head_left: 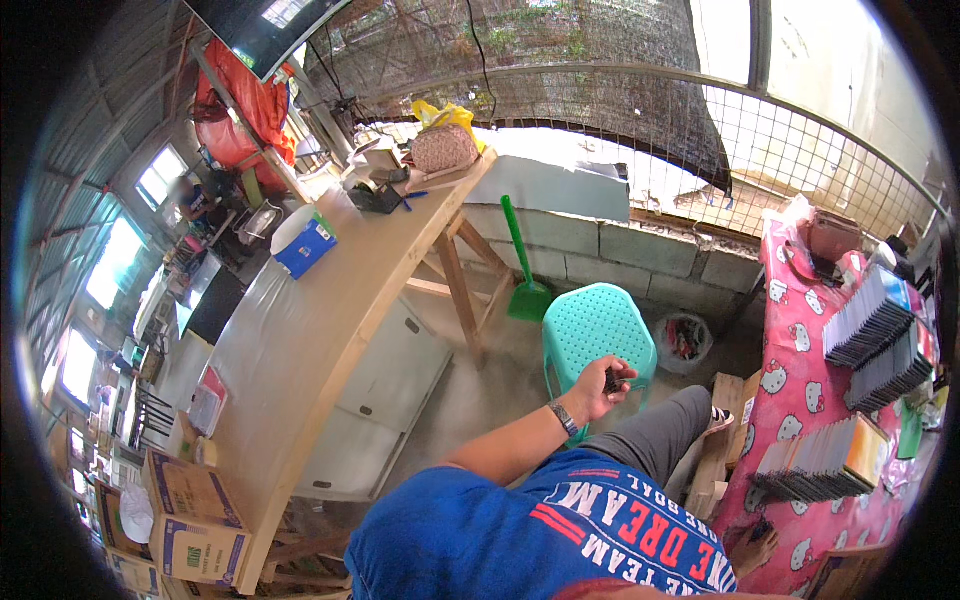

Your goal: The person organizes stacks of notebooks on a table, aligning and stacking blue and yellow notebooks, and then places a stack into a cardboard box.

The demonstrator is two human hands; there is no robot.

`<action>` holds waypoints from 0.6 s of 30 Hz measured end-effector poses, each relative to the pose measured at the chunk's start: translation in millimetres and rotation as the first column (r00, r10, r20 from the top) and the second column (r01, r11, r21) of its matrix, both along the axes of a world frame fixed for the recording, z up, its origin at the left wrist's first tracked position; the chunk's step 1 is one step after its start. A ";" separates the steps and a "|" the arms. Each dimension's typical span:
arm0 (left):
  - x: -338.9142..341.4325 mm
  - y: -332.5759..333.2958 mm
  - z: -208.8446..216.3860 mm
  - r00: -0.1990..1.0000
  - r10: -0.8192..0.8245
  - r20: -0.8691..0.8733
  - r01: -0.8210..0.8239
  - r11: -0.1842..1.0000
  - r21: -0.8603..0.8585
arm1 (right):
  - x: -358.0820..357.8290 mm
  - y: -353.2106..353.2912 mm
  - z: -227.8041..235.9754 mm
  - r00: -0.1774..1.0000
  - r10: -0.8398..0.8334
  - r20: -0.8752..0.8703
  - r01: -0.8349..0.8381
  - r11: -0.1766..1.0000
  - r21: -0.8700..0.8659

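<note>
My left hand (597, 392), with a metal-banded watch (563, 418) on its wrist, is closed round a small dark object (616, 380) whose kind I cannot make out. It hovers over the turquoise plastic stool (600, 330), whose seat is full of small holes. At the lower right, my right hand (756, 552) is beside the edge of the pink cloth-covered table (790, 385). Something dark shows at its fingertips; my shirt hides part of that arm, and the fingers are too small and shaded to read.
Rows of thin upright cases (812, 462) stand on the pink table. A long wooden table (330, 330) runs along my left, bearing a blue box (305, 248). Beyond the stool are a green dustpan (529, 298) and a bag of litter (684, 340). Cardboard boxes (205, 540) sit at lower left.
</note>
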State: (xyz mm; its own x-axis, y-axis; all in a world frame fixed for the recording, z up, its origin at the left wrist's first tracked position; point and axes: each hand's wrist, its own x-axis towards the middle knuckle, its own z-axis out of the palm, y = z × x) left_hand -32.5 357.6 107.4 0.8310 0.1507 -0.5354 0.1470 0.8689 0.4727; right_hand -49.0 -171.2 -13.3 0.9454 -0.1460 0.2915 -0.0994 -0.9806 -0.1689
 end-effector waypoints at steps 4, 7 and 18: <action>-1.0 0.9 8.2 1.000 0.010 -0.019 -0.010 1.000 0.013 | 1.2 1.1 -3.7 1.000 0.002 0.020 -0.001 1.000 -0.022; -2.2 1.6 2.8 0.999 -0.027 0.021 0.027 1.000 0.005 | 0.1 0.3 -7.4 0.999 0.012 0.040 -0.011 1.000 -0.024; 32.9 -19.3 -17.6 0.988 0.086 -0.130 -0.090 0.996 -0.029 | -8.5 3.1 -14.8 0.996 -0.068 -0.054 0.071 0.996 0.054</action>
